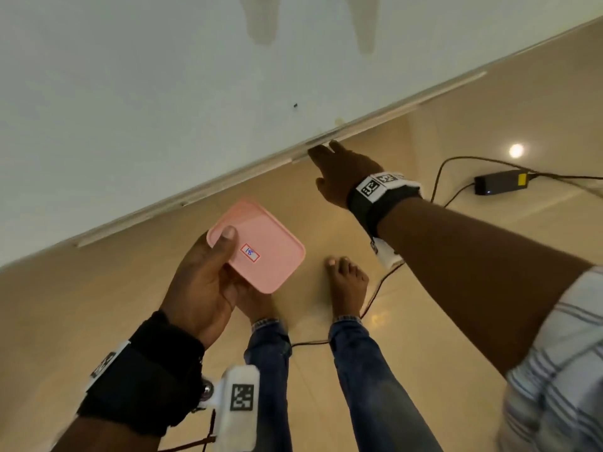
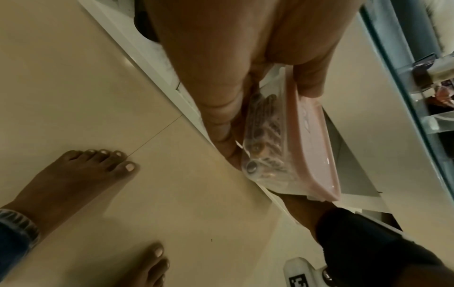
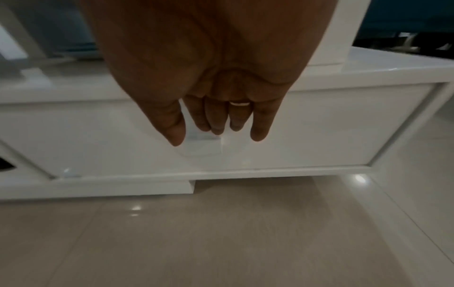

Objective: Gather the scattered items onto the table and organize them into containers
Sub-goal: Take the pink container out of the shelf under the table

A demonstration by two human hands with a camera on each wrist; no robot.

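Left hand [image 1: 202, 288] grips pink-lidded container [image 1: 257, 244] with small items inside, held above tile floor [image 1: 440, 321]; right hand [image 1: 339, 174], fingers straight and relaxed, at white cabinet [image 1: 163, 109] edge; cable [image 1: 375, 288] and black adapter [image 1: 501, 181] nearby.

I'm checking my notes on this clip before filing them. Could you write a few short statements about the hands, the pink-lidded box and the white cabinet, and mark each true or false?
1. The left hand holds a clear container with a pink lid. True.
2. The container is empty. False: the left wrist view shows small dark items inside it.
3. The right hand grips a black power adapter. False: it reaches toward the edge of the white cabinet with fingers extended; the adapter lies on the floor.
4. The person is barefoot on a tiled floor. True.
5. The lid bears a small label. True.
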